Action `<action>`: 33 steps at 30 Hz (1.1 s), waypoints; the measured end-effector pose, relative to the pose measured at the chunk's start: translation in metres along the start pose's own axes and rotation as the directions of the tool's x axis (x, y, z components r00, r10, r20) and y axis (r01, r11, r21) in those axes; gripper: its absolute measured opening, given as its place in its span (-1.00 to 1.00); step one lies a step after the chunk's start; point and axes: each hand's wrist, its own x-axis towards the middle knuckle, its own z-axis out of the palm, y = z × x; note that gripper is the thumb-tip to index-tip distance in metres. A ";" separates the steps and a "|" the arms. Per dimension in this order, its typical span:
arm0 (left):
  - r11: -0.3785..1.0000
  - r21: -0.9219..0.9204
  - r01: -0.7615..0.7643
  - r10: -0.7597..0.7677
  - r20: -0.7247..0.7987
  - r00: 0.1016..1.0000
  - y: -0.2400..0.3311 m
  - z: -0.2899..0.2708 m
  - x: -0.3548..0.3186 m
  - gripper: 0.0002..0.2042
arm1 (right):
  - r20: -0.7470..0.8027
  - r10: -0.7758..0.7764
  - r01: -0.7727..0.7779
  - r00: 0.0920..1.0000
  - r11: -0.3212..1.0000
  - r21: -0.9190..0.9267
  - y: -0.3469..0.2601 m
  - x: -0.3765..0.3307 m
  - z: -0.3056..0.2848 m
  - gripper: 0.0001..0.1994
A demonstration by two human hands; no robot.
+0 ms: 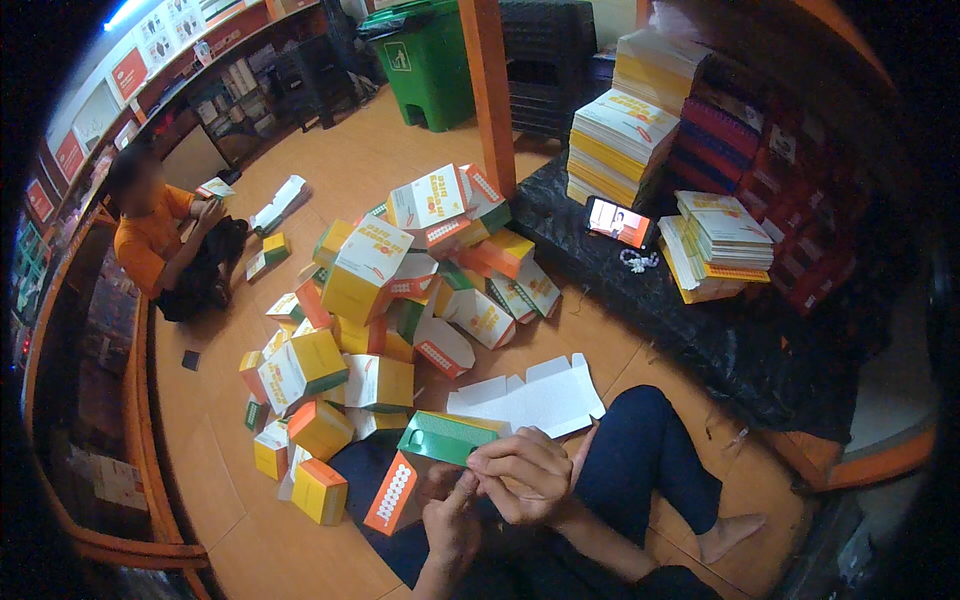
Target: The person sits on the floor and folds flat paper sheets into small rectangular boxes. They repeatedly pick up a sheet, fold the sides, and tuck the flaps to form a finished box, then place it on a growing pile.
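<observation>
Over my lap I hold a partly folded carton (447, 437) with a green panel on top and an orange flap hanging at its left. My left hand (450, 525) grips it from below, the thumb up at its near edge and the other fingers partly hidden. With fingers pinched together, my right hand (525, 475) holds the right end of the green panel. Just beyond my hands, a flat unfolded carton sheet (530, 397) lies on the floor, its white inside up. The carton's far side is hidden.
A heap of folded white, yellow, green and orange cartons (370, 262) covers the floor ahead. Stacks of flat cartons (622, 135) and a lit phone (617, 222) rest on a black-covered platform at right. Another person (160, 235) sits at far left; a green bin (425, 70) stands behind.
</observation>
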 end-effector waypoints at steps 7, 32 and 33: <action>0.998 -0.051 0.026 -0.026 -0.005 1.000 -0.003 -0.002 0.007 -0.72 | 0.174 -0.082 0.091 0.981 0.995 -0.046 0.015 -0.004 -0.011 -0.79; 0.685 0.607 -0.403 0.077 0.489 0.869 0.005 -0.029 0.016 -0.46 | 0.189 0.775 -0.773 0.603 0.509 0.380 0.052 -0.021 -0.037 -0.74; 0.785 0.513 -0.348 0.136 0.405 0.904 -0.001 -0.022 0.014 -0.43 | 0.195 0.752 -0.762 0.630 0.550 0.343 0.049 -0.026 -0.030 -0.74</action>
